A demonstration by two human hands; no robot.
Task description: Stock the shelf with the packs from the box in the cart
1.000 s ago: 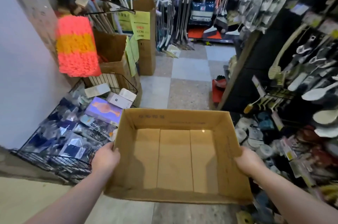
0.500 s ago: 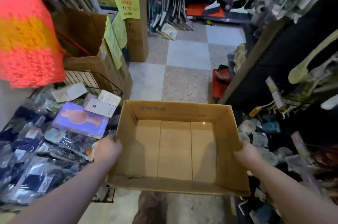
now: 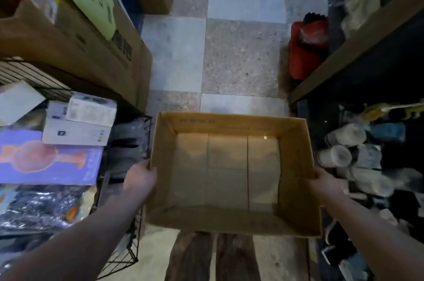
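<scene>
Hands grip the empty cardboard box (image 3: 226, 172) by its side walls, left hand (image 3: 140, 177) at nine o'clock, right hand (image 3: 325, 183) at three, held above the floor (image 3: 241, 55). I'd hold it level and steer clear of the wire cart (image 3: 149, 136) at nine.

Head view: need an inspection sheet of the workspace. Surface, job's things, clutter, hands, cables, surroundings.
Surface: tiled floor, aisle between basket and shelf.
Job's things: box open-topped, held over the floor, no packs seen inside.
Clutter: wire basket at left holds a purple carton, white cartons and foil packs.
Hands: left hand grips the box's left wall; right hand grips its right wall.
Cables: nothing seen.
Surroundings: shelf at right, rolls piled below it; brown cartons far left.
</scene>
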